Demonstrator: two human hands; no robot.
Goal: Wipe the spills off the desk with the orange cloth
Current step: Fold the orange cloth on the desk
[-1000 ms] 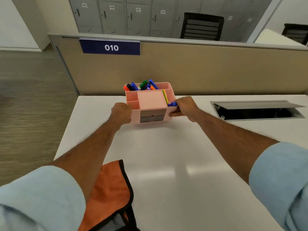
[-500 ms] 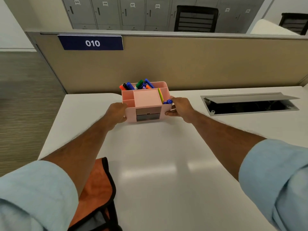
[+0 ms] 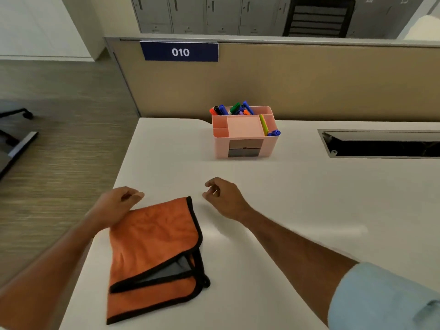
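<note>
Both sets of fingers are hanging loosely curled, gripping nothing. Left hand is touching the far left corner of the folded orange cloth, lying near the desk's left edge; right hand is hovering just right of it. Pinching through both folded layers would probably be working best, wrists low, forearms reaching forward.

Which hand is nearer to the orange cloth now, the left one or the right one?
Left. The left hand is at the cloth's far left corner, seemingly touching its edge. The right hand hovers over bare desk, apart from the cloth's far right corner.
</note>
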